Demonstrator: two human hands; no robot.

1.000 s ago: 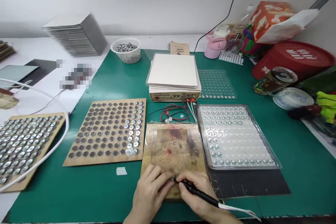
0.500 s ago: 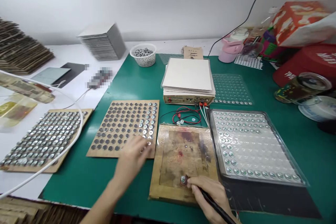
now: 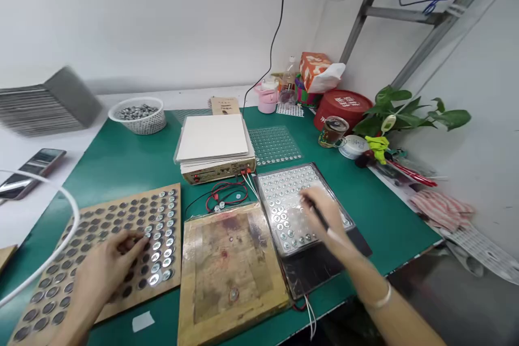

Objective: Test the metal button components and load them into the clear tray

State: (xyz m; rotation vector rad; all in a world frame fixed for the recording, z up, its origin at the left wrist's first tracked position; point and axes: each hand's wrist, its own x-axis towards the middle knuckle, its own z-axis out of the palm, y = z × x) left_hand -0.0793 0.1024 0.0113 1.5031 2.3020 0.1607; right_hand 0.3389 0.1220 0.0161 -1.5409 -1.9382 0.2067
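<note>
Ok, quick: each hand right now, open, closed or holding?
Left hand: curled over the discs on the board; can't tell if it grips one.
Right hand: closed around a black pen-shaped tool, over the clear tray.

From here I see a pink jug (image 3: 267, 100) near a tissue box (image 3: 313, 69), a red tub (image 3: 343, 107) beside a plant (image 3: 407, 113), a phone (image 3: 34, 172) at far left, and striped fabric (image 3: 443, 208), perhaps a towel.

Bare right hand (image 3: 326, 210) blurred, tip of its slim black pen-shaped tool (image 3: 319, 216) lost to me, bare left hand (image 3: 107, 262) hiding some dark round discs (image 3: 59, 317), whether it grips one I cannot tell, grey rectangular sheet stack (image 3: 36, 111) blurred, cut by left edge
</note>
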